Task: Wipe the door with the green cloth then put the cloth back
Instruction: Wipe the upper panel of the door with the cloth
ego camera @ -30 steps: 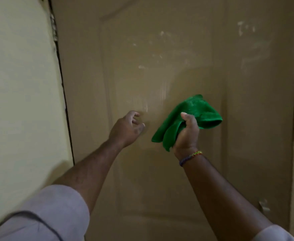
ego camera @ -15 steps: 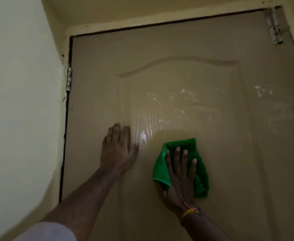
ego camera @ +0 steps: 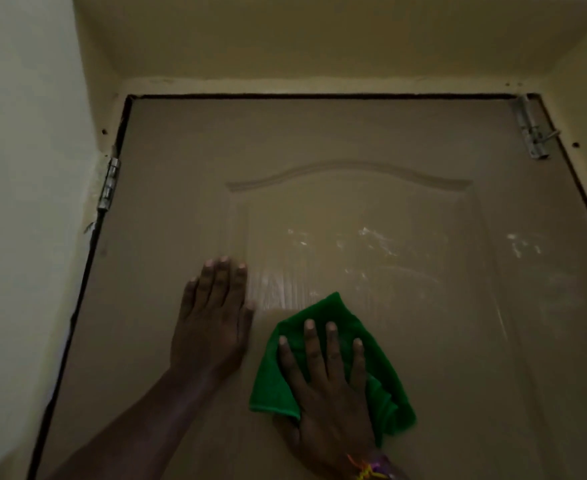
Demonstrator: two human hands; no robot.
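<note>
A tan panelled door [ego camera: 354,140] fills the view, shut in its frame, with white smears across its upper panel. The green cloth [ego camera: 323,313] lies flat against the door below those smears. My right hand [ego camera: 326,386] presses on the cloth with fingers spread, covering its middle. My left hand [ego camera: 212,323] rests flat on the bare door just left of the cloth, fingers together, holding nothing.
A metal hinge [ego camera: 109,184] sits on the door's left edge and a slide bolt [ego camera: 533,131] at its top right corner. A pale wall [ego camera: 25,168] stands close on the left. The frame's top and a ceiling recess are above.
My right hand went from gripping the bunched cloth in the air to pressing it flat on the door. My left hand flattened on the door. The view tilted up to the door's top.
</note>
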